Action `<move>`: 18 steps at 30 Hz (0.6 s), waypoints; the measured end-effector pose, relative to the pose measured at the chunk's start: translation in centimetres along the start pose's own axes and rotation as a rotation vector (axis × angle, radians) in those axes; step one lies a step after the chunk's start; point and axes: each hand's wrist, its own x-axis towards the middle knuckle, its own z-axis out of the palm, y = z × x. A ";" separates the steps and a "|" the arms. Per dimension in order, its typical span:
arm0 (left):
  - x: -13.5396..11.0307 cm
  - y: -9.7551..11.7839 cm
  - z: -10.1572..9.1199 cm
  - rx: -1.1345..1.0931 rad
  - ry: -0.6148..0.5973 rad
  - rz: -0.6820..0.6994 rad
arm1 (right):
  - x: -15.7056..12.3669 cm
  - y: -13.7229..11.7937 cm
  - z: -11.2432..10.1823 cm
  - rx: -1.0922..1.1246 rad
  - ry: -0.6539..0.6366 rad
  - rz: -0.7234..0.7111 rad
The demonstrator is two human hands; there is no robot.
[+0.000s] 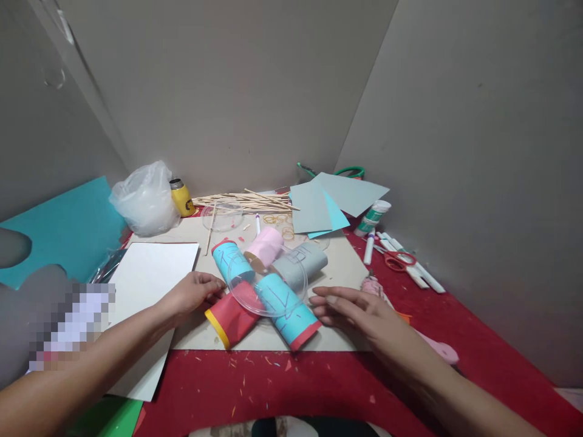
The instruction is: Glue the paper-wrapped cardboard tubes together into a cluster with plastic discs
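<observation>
Several paper-covered cardboard tubes lie in a star shape on a pale board (337,340). They are a blue tube (228,258) with a red edge, a pink tube (268,243), a grey tube (314,261), a second blue tube (294,325) and a red tube (237,325) with a yellow edge. Marker strokes show on some. A round clear plastic disc (306,285) rests over their inner ends. Beside the left blue and red tubes is my left hand (194,294), fingers loosely bent and empty. My right hand (355,309), fingers stretched out, is right of the tubes, holding nothing.
Wooden sticks (246,199), rubber bands (276,220) and a yellow bottle (182,199) are at the back, near a plastic bag (148,200). Coloured sheets (312,209), a glue bottle (374,217), red scissors (399,261) and markers lie right. White paper (152,273) lies left.
</observation>
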 end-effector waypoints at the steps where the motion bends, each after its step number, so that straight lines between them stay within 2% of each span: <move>1: -0.1 0.3 -0.5 0.019 0.045 0.039 | -0.2 -0.4 -0.3 -0.059 0.033 -0.053; 5: -0.5 2.0 -2.2 0.094 0.240 0.241 | -1.0 -3.6 -1.0 -0.312 0.146 -0.211; 7: -0.9 2.8 -2.1 0.214 0.297 0.424 | -0.4 -5.9 -0.5 -0.470 0.153 -0.331; 9: -1.4 3.2 -1.4 0.377 0.308 0.648 | 1.4 -8.1 0.5 -0.662 0.079 -0.538; 11: -1.7 3.1 -0.2 0.497 0.268 0.845 | 4.4 -9.7 2.0 -0.765 -0.038 -0.709; 13: -1.7 2.8 0.8 0.563 0.212 0.997 | 8.1 -10.6 3.7 -0.878 -0.281 -0.782; 15: -1.3 2.6 1.5 0.609 0.160 1.092 | 11.6 -10.8 5.4 -0.928 -0.448 -0.788; 18: -0.7 2.5 1.7 0.683 0.068 1.155 | 15.5 -10.5 7.2 -0.976 -0.672 -0.748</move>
